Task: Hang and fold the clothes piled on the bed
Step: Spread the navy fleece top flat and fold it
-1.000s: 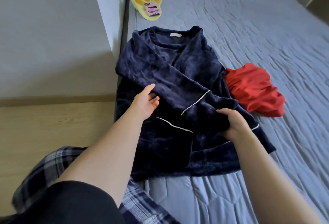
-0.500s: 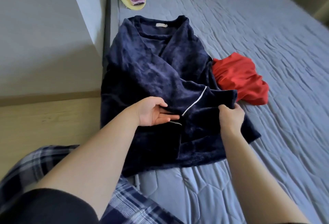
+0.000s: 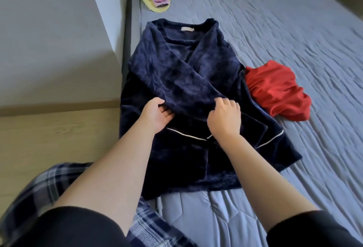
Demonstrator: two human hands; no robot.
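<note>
A navy fleece top [image 3: 176,73] lies flat at the left edge of a grey bed [image 3: 294,20], with one sleeve folded across its front. The left hand [image 3: 156,116] pinches that sleeve between thumb and fingers, and the right hand [image 3: 224,119], just beside it, curls its fingers into the same fold. A crumpled red garment [image 3: 277,91] lies against the top's right side.

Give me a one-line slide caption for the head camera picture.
Left hand and right hand grip a navy robe laid on the grey bed, red garment beside it.
</note>
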